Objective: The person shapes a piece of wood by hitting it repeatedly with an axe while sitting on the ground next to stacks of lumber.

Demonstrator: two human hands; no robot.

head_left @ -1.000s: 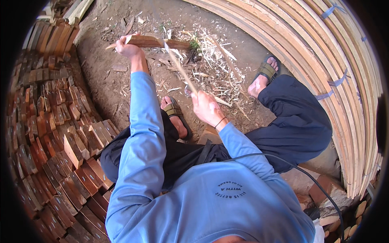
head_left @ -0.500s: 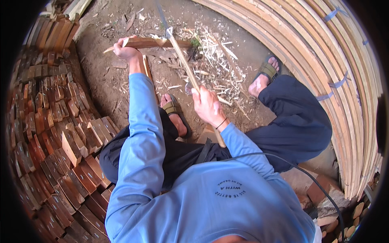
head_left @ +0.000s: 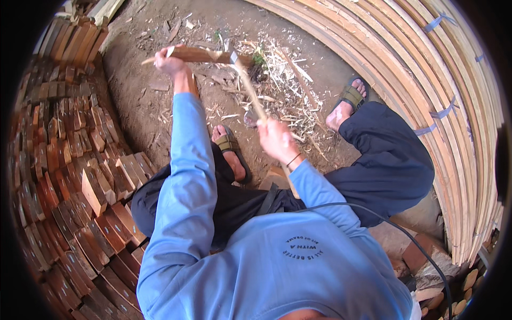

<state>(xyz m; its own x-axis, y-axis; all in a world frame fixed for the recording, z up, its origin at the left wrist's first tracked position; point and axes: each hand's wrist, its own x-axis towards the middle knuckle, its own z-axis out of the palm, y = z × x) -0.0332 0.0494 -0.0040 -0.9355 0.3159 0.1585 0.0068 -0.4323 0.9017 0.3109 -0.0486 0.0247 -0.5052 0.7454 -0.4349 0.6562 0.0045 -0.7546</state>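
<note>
My left hand (head_left: pixel 170 62), arm stretched forward, is wrapped round the near-left end of a carved piece of wood (head_left: pixel 197 54). A pointed tip (head_left: pixel 149 61) sticks out on the left of the fist, and the other end reaches toward the pile of shavings. My right hand (head_left: pixel 278 140) grips the long pale wooden handle of a bladed chopping tool (head_left: pixel 249 88). A bright metal part shows at the handle's far end, against the wood's right half; the rest of the blade is hard to make out. The handle's butt passes under my right wrist toward my lap.
Pale wood shavings (head_left: pixel 288 80) litter the dirt ground between my sandalled feet (head_left: pixel 349 98). Stacked wooden blocks (head_left: pixel 69 186) rise along the left. Long curved strips of wood (head_left: pixel 394 69), tied in bundles, line the right. A black cable (head_left: pixel 405 229) crosses my body.
The tool has swung down, its metal end now against the wood; before, its long grey blade pointed up and away. My left hand keeps its hold, nearly still.
</note>
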